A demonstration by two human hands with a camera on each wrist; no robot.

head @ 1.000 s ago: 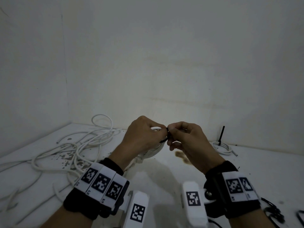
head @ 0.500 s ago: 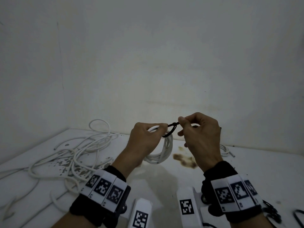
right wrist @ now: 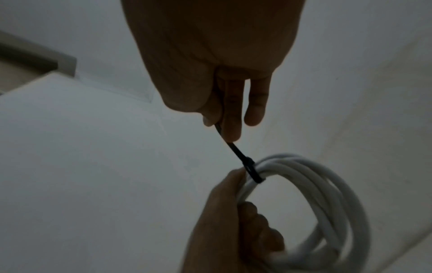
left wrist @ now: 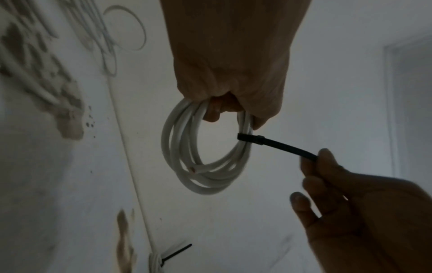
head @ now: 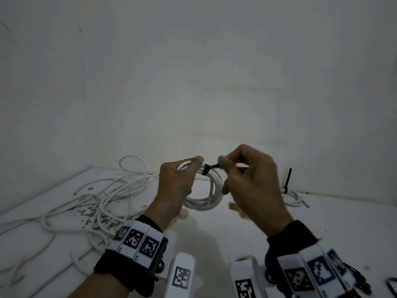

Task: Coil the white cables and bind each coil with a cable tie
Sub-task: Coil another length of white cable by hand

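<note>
Two hands at work above the white tabletop [head: 236, 229], both raised clear of it. Left hand [head: 176, 186] wrapped round the top of the coiled white cable [head: 211, 196], fingers [left wrist: 211, 112] curled through the loops. Black cable tie [left wrist: 259, 140] already cinched round the bundle just beside that grip, tail running straight out to the right hand [head: 251, 181], pinched there between thumb and fingertips [right wrist: 230, 127].

Step in hand, by the look of it: drawing the tie snug. Best done with a pull straight along the tail, in line with the tie's head, not sideways. Worth keeping the left grip close by the tie, so the loops stay stacked and none slips out. Enough tension to hold, not to crush.

Elsewhere: loose white cables [head: 103, 194] sprawled at the left, yet to be coiled; one bound coil [head: 291, 195] by the wall at the right, tie tail upright.
</note>
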